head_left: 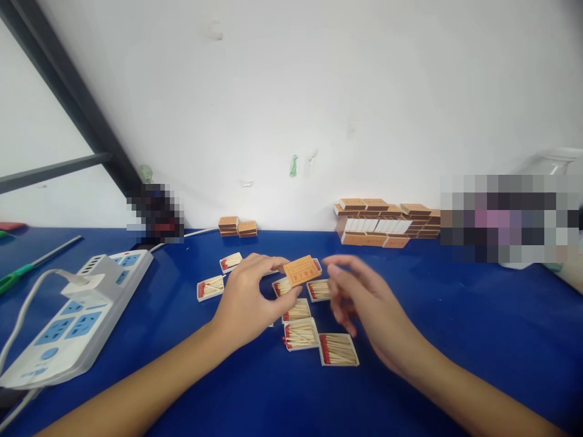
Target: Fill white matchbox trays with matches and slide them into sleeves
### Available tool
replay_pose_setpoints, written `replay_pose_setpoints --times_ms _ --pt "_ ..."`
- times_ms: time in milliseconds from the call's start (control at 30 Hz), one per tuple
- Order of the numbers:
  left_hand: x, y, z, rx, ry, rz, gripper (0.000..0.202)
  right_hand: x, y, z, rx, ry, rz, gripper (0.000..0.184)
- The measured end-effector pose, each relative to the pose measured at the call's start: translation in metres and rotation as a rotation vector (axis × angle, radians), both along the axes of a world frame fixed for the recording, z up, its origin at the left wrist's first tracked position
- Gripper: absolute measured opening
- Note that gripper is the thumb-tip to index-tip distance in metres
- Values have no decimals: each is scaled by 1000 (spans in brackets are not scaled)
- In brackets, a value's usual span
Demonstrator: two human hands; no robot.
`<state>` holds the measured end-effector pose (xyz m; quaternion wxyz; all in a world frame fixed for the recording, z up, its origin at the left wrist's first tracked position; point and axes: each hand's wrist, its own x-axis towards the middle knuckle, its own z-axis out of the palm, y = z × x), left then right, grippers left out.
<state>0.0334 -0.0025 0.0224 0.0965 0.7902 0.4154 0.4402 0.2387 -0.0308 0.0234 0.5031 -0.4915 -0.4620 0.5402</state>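
Observation:
My left hand [248, 294] is closed on an orange matchbox [300, 271], gripping it between thumb and fingers above the table. The box's tray sticks out a little on the right, with red showing in it. Just right of the box is my right hand [357, 294], fingers apart and partly curled, holding nothing I can see. Below and around the hands lie several open matchbox trays filled with red-tipped matches, among them a front tray [339, 349] and a tray beside it [301, 334]. Another tray [211, 287] lies left of my left hand, which hides part of the group.
Closed matchboxes are piled at the back right [387, 223], with a smaller stack [228, 226] at the back left. A white power strip [77, 321] with a cable lies on the left of the blue table [218, 388], near a green-handled screwdriver [27, 270]. Behind stands a white wall.

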Motion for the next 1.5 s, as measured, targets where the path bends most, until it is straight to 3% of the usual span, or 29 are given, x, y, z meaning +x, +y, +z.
replay_pose_setpoints --times_ms 100,233,267,400,533,667,800,967,1067,1167,1233,1333,1500 --pt "2 -4 -2 29 11 1 29 0 -2 -1 -57 -39 154 50" --pt "2 -7 -1 85 38 13 29 2 2 1 61 -62 -65 48" --pt "2 -7 0 96 48 15 29 2 3 1 82 -70 -64 49" --pt "3 -6 2 83 99 7 24 0 1 3 22 -108 163 52" --pt "5 -8 3 78 82 10 25 0 0 3 -1 -74 66 51" --pt "4 -12 5 77 90 -2 21 2 1 4 -55 -67 206 49" --pt "4 -13 5 66 77 -3 24 2 1 5 -17 -35 53 46" --pt "7 -13 7 11 86 -26 22 2 -2 11 -118 -18 262 45" --pt "8 -15 7 19 89 -34 23 1 -2 14 -104 -26 181 45" --pt "8 -16 5 27 110 -41 23 1 -2 14 -116 -46 213 45" --pt "7 -16 2 47 106 -23 32 2 -1 12 -107 -51 225 44" --pt "6 -16 -3 101 101 23 42 6 1 10 -72 -59 134 41" --pt "3 -14 -5 142 107 42 36 17 8 16 -39 -79 66 38"
